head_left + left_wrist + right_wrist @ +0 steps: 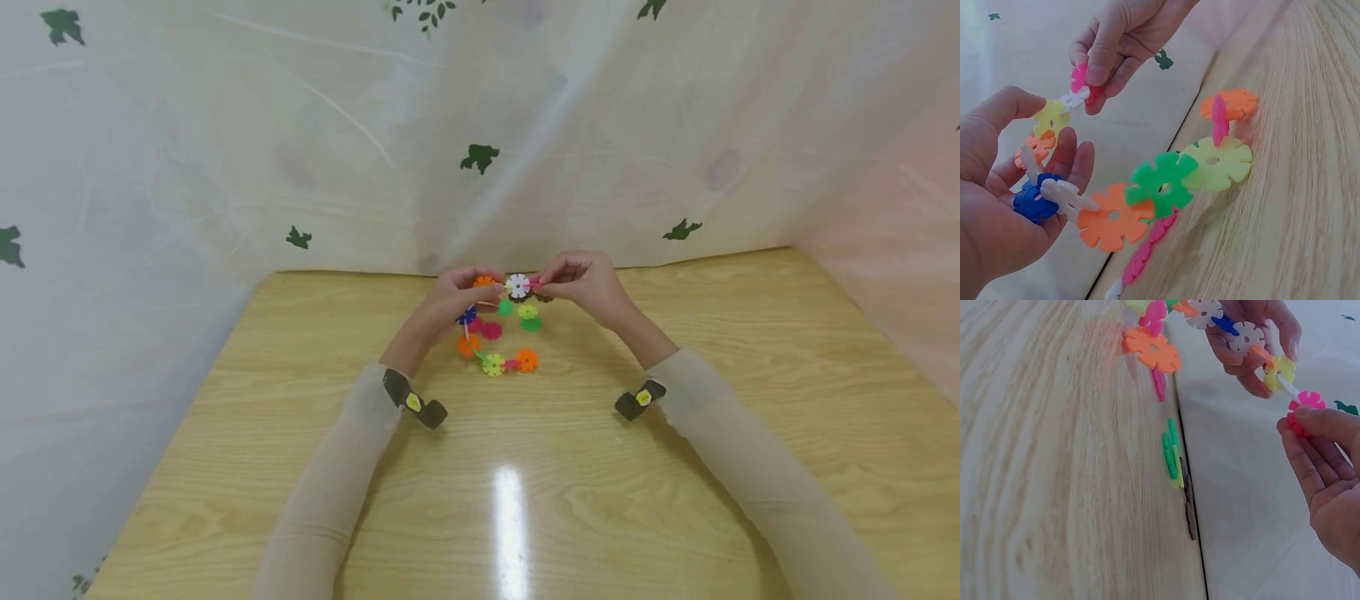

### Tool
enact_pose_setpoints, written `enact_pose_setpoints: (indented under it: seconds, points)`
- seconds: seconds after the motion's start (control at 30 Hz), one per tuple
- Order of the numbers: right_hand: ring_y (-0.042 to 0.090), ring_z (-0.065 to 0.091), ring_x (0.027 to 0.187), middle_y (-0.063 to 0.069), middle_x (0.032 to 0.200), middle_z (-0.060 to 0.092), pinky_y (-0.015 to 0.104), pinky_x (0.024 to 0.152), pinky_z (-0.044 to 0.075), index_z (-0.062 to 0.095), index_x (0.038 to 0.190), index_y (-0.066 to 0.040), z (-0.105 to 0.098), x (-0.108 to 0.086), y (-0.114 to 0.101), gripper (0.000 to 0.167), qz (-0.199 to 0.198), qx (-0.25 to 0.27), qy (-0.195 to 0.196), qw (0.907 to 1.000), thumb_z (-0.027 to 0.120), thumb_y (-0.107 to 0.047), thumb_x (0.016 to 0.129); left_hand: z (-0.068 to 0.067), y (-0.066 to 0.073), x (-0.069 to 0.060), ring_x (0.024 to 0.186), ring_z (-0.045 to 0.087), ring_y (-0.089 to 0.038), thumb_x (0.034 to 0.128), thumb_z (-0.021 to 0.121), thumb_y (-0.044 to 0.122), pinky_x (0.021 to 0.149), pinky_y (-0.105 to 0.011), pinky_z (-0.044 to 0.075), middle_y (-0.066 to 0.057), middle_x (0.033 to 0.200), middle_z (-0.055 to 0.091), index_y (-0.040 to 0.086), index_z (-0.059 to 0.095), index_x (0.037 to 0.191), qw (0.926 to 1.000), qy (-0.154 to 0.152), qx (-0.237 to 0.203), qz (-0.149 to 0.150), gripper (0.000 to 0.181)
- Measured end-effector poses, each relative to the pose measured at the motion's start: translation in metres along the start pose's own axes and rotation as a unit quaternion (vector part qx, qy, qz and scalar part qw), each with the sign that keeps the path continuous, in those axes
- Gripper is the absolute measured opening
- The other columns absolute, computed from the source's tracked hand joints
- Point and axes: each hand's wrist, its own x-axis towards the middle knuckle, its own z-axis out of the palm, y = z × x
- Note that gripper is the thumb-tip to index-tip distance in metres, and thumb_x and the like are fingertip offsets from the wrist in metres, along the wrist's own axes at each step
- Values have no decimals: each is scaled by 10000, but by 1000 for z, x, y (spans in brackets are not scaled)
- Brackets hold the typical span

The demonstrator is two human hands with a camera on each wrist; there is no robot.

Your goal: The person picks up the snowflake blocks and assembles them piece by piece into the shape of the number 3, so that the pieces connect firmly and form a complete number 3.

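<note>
A chain of slotted plastic flower discs hangs between my hands and down to the table. My left hand [448, 302] pinches a yellow disc [1052, 119] near the chain's upper end, with a blue disc [1036, 199] by its palm. The right hand [592, 287] pinches a pink disc [1305, 414] between thumb and fingers. A white disc [517, 287] joins the pink and yellow ones. Lower along the chain are an orange disc [1115, 217], a green disc [1161, 186], a pale yellow disc [1216, 164] and an orange end disc [527, 360].
Loose discs lie on the wooden table [570, 467] behind the chain: green [531, 325], yellow [528, 311], pink [492, 331] and brown [1189, 506]. The table's far edge meets a pale curtain [375, 167] with green leaf prints, close behind both hands.
</note>
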Motion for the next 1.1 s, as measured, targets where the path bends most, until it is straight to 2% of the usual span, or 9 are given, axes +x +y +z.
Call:
enact_pose_setpoints:
  seconds: [0.1, 0.2, 0.33, 0.43, 0.53, 0.67, 0.8, 0.97, 1.1]
  points:
    - [150, 752, 785, 0, 891, 771, 295, 754, 646, 706, 930, 95, 0, 0, 1, 135, -65, 109, -100, 9999, 784, 10, 861, 0, -1, 0, 1162, 590, -518, 981, 645, 57, 967, -406, 602, -36, 1030, 674, -28, 656, 1220, 9999, -50, 102, -8, 254]
    - [142, 750, 794, -8, 901, 771, 312, 761, 648, 710, 901, 50, 0, 0, 1, 65, -102, 233, -164, 9995, 764, 47, 865, -1, -2, 1, 1177, 570, -538, 985, 644, 60, 969, -410, 600, -35, 1023, 673, -23, 654, 1212, 9999, -99, 115, -13, 242]
    - [144, 748, 808, -27, 914, 771, 334, 774, 649, 727, 882, -18, 1, 0, 1, 82, -69, 220, -179, 9996, 754, 58, 870, -1, -3, 1, 1184, 561, -548, 982, 650, 66, 958, -393, 606, -56, 1037, 673, -21, 657, 1205, 10000, -81, 54, -6, 239]
    - [143, 747, 827, -33, 929, 771, 337, 786, 648, 727, 919, 17, 1, -1, -1, 65, -4, 52, -159, 9999, 764, 38, 869, 0, -3, 1, 1179, 563, -551, 978, 655, 74, 942, -379, 612, -52, 1020, 672, -21, 661, 1201, 10000, 17, 17, 1, 242]
    - [182, 750, 845, -20, 940, 774, 366, 800, 647, 722, 962, 62, 1, -1, -3, 121, 71, -123, -112, 9998, 779, 15, 865, 0, -3, 1, 1162, 575, -543, 973, 660, 75, 940, -387, 613, -40, 997, 675, -22, 667, 1192, 9999, 120, -8, -1, 239]
    - [245, 754, 875, -5, 949, 772, 395, 823, 642, 723, 1020, 56, -2, 1, -3, 183, 165, -332, -203, 9991, 790, -24, 869, -2, -2, 0, 1126, 602, -507, 966, 670, 79, 951, -407, 608, -35, 988, 681, -5, 677, 1163, 9998, 205, 4, -30, 214]
    - [228, 752, 891, 28, 983, 765, 395, 851, 636, 712, 1087, 48, -7, 2, -5, 237, 317, -557, -425, 9970, 787, -35, 877, -5, -3, 0, 1110, 616, -479, 969, 671, 89, 932, -381, 616, -11, 993, 678, 9, 679, 1153, 9998, 184, 98, -19, 200]
    - [146, 726, 881, 97, 1019, 752, 279, 822, 628, 701, 1101, 49, -13, 5, -5, 233, 590, -912, -475, 9929, 766, -7, 885, -7, -4, 1, 1057, 649, -414, 972, 668, 79, 919, -368, 620, -17, 1014, 674, -9, 668, 1178, 9997, 141, 188, 51, 224]
    - [100, 704, 873, 184, 1062, 741, 211, 787, 603, 688, 1130, 65, -15, 9, 2, 258, 770, -1287, -716, 9861, 755, -15, 895, -8, -5, 1, 960, 684, -253, 966, 676, 65, 925, -381, 619, -21, 1054, 683, -18, 669, 1181, 9997, 128, 199, 103, 231]
